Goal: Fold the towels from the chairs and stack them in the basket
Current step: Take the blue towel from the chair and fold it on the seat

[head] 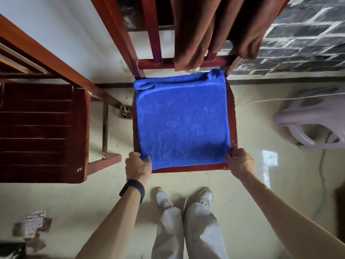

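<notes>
The flat bright-blue terry towel (182,118) is pinched at both near corners by left hand (137,166) and right hand (240,162), the cloth extending away over the red wooden chair seat (232,109).

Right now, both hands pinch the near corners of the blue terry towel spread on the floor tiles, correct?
No: the head view shows the blue terry towel spread on the red-brown wooden chair seat, not the floor. The left hand and right hand do pinch its near corners.

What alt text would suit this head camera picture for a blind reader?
A person's left hand and right hand pinch the near corners of a blue towel spread flat on a wooden chair seat. A brown towel hangs over the chair's back.
</notes>
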`<control>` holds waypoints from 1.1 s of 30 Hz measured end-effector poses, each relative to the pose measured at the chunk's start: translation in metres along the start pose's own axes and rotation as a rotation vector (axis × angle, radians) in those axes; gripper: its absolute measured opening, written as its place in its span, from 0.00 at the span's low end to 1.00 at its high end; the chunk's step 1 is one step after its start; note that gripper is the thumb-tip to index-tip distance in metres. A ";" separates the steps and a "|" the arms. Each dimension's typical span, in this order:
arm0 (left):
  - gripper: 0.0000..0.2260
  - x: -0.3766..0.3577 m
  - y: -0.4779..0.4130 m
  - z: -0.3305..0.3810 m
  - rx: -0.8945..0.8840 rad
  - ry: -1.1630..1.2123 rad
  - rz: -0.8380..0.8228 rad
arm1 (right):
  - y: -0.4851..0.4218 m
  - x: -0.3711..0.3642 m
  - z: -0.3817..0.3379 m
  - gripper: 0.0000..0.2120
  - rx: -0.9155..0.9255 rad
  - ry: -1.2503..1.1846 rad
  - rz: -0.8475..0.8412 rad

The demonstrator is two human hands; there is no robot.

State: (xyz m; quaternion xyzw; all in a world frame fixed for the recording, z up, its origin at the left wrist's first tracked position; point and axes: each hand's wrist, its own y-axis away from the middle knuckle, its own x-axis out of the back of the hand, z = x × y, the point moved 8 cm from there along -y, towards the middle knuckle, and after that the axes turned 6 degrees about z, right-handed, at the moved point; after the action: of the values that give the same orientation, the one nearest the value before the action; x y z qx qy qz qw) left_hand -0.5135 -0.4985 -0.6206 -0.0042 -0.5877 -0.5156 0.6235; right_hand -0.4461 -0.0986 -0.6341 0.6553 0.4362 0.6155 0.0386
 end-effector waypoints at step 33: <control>0.13 -0.006 0.043 -0.034 0.100 0.167 0.056 | 0.017 0.011 0.024 0.11 -0.129 -0.227 -0.033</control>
State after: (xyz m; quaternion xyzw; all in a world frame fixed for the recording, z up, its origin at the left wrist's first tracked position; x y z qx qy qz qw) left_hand -0.4596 -0.4950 -0.6091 0.0534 -0.5583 -0.4666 0.6839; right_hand -0.4186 -0.0901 -0.6215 0.7097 0.3993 0.5633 0.1401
